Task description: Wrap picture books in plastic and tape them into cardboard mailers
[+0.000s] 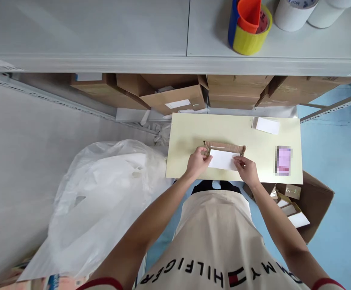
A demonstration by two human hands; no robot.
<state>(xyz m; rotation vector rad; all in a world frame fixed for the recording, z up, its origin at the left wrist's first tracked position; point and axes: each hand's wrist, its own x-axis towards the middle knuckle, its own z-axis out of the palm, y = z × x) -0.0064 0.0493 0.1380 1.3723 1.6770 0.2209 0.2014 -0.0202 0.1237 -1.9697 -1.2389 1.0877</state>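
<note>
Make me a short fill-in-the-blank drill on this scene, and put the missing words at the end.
1. The sheet between the left hand and the right hand is coloured ____.
2. The plastic bag is on the person's ____ side.
3. The floor to the right of the table is coloured ____.

Missing words: white; left; blue

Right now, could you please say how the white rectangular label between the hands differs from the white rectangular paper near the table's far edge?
The white label has the left hand and right hand at its ends; the white paper lies untouched. The label overlaps the brown cardboard package in view, nearer the pale yellow table's front edge; the paper lies near its far edge. Both are white and rectangular.
</note>
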